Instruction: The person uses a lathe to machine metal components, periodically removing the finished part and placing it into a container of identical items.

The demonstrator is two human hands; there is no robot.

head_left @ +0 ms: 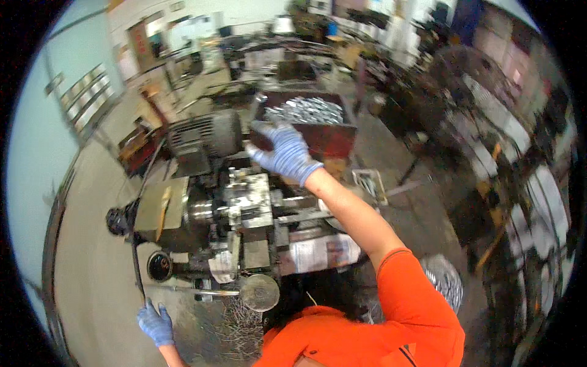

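Observation:
My right hand (pixel 284 151), in a blue-grey striped knit glove, reaches forward over the machine. Its thumb stands apart from the fingers, and nothing shows between them. Just beyond it is a dark reddish metal bin (pixel 333 136) heaped with small shiny metal parts (pixel 306 111). At the lower left, my left hand (pixel 156 325), gloved alike, is closed at the lower end of a long dark lever (pixel 137 263). This lever slants up past the headstock (pixel 160 211) of a small lathe-like machine. The chuck (pixel 200 211) and a bright metal tool slide (pixel 249 199) lie between my hands.
An electric motor (pixel 208 136) sits behind the headstock. A round handwheel (pixel 259 292) projects at the machine's front, above metal shavings (pixel 239 330) on the floor. Printed paper (pixel 324 252) covers part of the bed. A large fan (pixel 468 79) and cluttered racks stand at right.

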